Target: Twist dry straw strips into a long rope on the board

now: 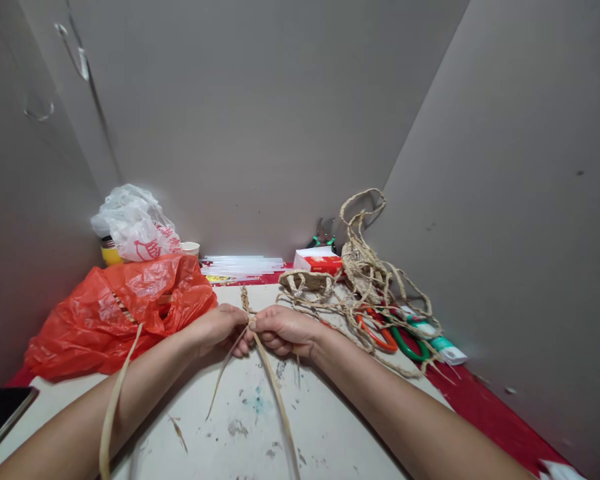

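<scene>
Tabletop between red bag and cords, left fingers and right fingers pinch-tight on braid

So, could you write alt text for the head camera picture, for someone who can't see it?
A left hand and right hand meet, pinching the near end of a straw-coloured braid above a stained white surface, loose strands trailing nearer. A red plastic bag lies left; a tangle of braided cord, right.

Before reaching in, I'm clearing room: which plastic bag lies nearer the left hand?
The crumpled red plastic bag; the white, red-printed plastic bag sits farther back.
</scene>
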A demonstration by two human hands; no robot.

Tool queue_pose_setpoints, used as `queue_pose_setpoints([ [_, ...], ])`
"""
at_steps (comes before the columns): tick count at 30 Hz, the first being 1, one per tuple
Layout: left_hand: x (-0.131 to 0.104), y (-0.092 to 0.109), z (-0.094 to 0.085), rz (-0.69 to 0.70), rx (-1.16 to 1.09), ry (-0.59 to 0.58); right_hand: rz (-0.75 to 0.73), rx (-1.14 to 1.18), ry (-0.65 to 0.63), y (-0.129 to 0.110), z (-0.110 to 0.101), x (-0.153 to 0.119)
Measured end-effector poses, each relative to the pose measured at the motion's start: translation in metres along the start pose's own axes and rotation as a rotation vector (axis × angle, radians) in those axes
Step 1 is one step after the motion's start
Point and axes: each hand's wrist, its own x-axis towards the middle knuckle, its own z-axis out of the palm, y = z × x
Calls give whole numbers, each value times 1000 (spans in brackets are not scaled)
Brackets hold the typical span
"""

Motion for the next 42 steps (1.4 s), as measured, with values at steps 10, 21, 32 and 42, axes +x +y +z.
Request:
queue_pose_setpoints([
  [10,-2,1,-2,-51,220,56,-85,-503,100,-3,2,-6],
  [21,-3,-3,-3,-65,113,-74,-151,-929,287,-1,12,-9],
  [32,1,-9,1,-26,162,-4,-169,-1113,391,-11,12,-18],
  [42,-5,-3,11,-50,38,49,-137,-1364,445,1,43,-25],
])
